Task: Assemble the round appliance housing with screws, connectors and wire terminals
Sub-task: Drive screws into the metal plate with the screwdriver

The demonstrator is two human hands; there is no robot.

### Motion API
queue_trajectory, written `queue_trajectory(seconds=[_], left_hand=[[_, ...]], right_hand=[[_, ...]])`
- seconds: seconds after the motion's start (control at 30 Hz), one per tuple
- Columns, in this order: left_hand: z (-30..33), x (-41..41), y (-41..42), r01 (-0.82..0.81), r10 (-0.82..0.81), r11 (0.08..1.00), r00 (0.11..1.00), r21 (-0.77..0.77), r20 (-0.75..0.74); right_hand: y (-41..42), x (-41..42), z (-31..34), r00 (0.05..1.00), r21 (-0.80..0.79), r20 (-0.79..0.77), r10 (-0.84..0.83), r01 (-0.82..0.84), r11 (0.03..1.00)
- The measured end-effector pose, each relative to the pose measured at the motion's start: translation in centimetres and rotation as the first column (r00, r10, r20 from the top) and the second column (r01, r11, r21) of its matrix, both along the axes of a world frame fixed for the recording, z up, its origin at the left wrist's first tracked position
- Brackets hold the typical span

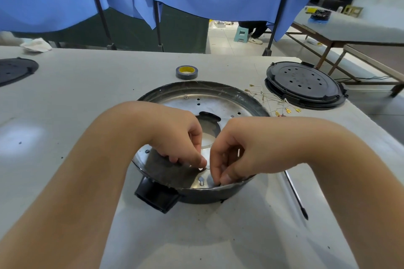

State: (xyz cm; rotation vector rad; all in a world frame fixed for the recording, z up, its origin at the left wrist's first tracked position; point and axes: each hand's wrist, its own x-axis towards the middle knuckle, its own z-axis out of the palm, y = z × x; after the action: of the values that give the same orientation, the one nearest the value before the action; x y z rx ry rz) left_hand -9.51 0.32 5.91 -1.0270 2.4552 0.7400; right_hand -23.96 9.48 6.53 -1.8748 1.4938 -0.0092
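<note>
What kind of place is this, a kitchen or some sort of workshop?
Most likely a small assembly workshop, not a kitchen. A round metal housing sits on a plain worktable, with loose wires with terminals, a tape roll and a black round cover beside it, and another workbench behind.

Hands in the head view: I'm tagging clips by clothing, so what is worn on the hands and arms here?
Nothing visible: the left hand and right hand are bare, with no gloves, rings or watch. Both forearms are bare up to the frame edge, with no sleeve showing. Nails look short and unpainted.
</note>
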Motion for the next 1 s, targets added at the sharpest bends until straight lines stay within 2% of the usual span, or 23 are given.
queue_trajectory(seconds=[0.2,0.53,0.67,0.87,1.0], left_hand=[[-0.1,0.0,-0.1,0.003,-0.003,1.0,1.0,0.001,-0.003],[0.1,-0.2,0.2,0.017,-0.017,0.999,1.0,0.038,-0.003],[0.1,-0.3,0.5,0.031,-0.03,0.999,1.0,0.018,-0.007],[-0.4,-1.2,1.3,0.04,-0.041,0.999,0.999,-0.026,-0.006],[-0.5,-1.2,1.5,0.03,-0.03,0.999,0.999,-0.027,-0.011]], right_hand=[[-0.2,0.3,-0.5,1.0,-0.04,-0.026,-0.005,0.004,0.999],[-0.2,-1.1,0.1,0.994,-0.082,-0.041,-0.103,0.099,0.992],[0.5,-3.3,2.0,0.977,-0.144,0.009,-0.215,0.214,0.966],[0.4,-6.7,1.9,0.879,-0.241,-0.12,-0.462,0.426,0.872],[0.0,-8.9,0.9,0.79,-0.214,-0.172,-0.588,0.553,0.805]])
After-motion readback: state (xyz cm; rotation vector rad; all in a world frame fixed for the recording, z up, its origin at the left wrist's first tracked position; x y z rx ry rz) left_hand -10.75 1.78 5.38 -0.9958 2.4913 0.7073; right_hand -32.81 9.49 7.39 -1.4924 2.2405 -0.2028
